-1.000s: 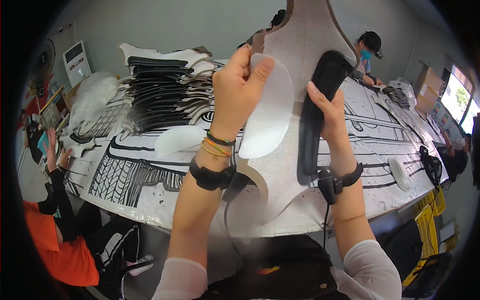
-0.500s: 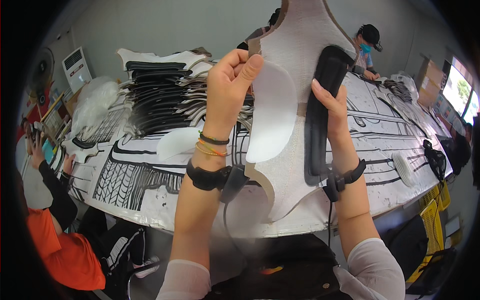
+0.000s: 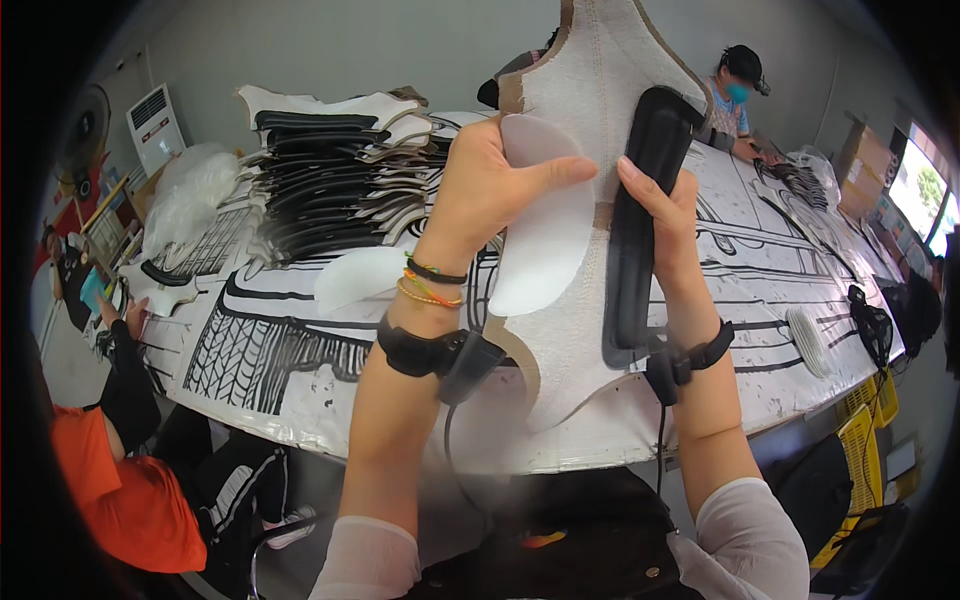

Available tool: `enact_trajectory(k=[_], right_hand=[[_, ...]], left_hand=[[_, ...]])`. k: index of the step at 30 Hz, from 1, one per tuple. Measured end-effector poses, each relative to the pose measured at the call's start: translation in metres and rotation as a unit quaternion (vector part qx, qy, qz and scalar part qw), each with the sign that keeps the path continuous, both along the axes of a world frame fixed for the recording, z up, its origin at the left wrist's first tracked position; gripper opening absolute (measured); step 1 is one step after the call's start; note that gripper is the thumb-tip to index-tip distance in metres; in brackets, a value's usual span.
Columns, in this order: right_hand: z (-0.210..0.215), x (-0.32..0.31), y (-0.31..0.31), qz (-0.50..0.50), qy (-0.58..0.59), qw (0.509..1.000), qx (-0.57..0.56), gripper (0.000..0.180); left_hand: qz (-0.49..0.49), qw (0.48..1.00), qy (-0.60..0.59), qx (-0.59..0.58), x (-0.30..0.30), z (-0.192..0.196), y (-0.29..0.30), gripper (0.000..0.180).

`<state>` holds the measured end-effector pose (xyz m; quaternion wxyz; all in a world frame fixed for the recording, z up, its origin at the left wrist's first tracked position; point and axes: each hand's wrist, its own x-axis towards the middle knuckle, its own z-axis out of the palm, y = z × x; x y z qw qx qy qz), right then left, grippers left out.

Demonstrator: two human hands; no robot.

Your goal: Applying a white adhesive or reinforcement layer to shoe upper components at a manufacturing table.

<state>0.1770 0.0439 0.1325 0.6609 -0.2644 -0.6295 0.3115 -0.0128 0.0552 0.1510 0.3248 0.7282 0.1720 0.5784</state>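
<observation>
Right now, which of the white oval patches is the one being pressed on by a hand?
The white oval patch on the raised beige cut piece, under the left hand thumb. The other oval patch lies untouched on the table.

A garment or footwear workshop: stacked cut pieces (image 3: 340, 160) at upper left on a long printed worktable (image 3: 260, 340), seated co-workers around.

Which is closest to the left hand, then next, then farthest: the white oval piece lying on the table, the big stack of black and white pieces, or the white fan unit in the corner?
Going out from the left hand:
1. White oval piece, on the table just left of the wrist.
2. Stack of black and white pieces, farther back on the left.
3. White fan unit, by the far left wall.
</observation>
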Motion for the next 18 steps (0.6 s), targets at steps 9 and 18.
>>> enact_trajectory(k=[9, 18], right_hand=[[-0.007, 0.001, 0.004, -0.074, -0.149, 0.980, 0.110, 0.034], [-0.007, -0.004, 0.014, -0.035, -0.238, 0.970, 0.035, 0.045]], left_hand=[[0.207, 0.969, -0.021, 0.135, 0.007, -0.006, 0.006, 0.030], [0.258, 0.957, -0.106, 0.075, -0.013, -0.003, 0.015, 0.039]])
